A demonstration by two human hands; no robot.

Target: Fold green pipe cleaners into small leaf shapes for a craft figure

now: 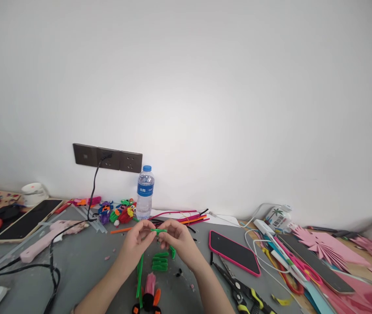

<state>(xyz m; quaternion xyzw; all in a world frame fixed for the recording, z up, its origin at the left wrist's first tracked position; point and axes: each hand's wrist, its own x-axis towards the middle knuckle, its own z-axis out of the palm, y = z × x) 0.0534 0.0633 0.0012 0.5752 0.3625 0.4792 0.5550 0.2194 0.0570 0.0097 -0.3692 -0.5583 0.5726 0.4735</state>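
Observation:
Both my hands meet above the grey mat, pinching a short piece of green pipe cleaner [158, 230] held level between them. My left hand [139, 239] grips one end with thumb and fingers, and my right hand [176, 240] grips the other. Below them lie several folded green pipe cleaner pieces [160, 262], with a small bent green piece [172, 252] close by. Long green pipe cleaners [139, 277] run along the left. Nearer to me sits a pipe cleaner figure with a pink bundle [150, 284], black round parts and orange pieces.
A water bottle [145, 196] stands by the wall, beside colourful pipe cleaner figures [125, 213]. On the left lie a pink glue gun [46, 239], its black cord and a phone [29, 221]. A pink-cased phone [234, 253] and pliers [238, 285] lie right, near coloured paper [362, 294].

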